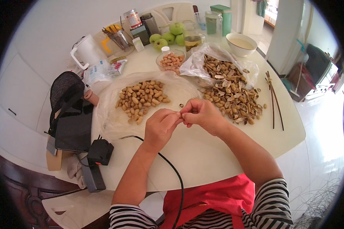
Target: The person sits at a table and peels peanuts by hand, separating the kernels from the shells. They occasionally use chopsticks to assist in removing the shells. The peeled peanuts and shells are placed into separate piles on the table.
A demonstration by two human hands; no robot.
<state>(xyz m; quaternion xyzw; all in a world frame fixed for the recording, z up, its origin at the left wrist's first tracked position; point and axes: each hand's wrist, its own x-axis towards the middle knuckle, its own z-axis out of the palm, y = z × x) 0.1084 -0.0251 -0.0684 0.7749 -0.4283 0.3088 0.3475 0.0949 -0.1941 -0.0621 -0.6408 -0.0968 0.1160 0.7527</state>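
My left hand (162, 125) and my right hand (199, 115) meet at the fingertips above the table. Between the fingers is a small brownish piece, mostly hidden, probably a peanut. Left of my hands, whole unshelled peanuts (142, 98) lie on a clear plastic bag (107, 120) spread flat. Beyond my right hand is a large heap of empty peanut shells (235, 100), partly inside another clear plastic bag (193, 63). A glass bowl of shelled peanuts (171, 60) stands behind, between the two. A small shell fragment (181, 105) lies just beyond my fingertips.
At the back are green fruits (168, 37), a glass mug (192, 42) and a white bowl of pale liquid (241, 44). Thin brown sticks (273, 100) lie right. A white kettle (84, 51), a black adapter (100, 151) and a black cap (64, 91) are left. A black cable (176, 171) crosses in front.
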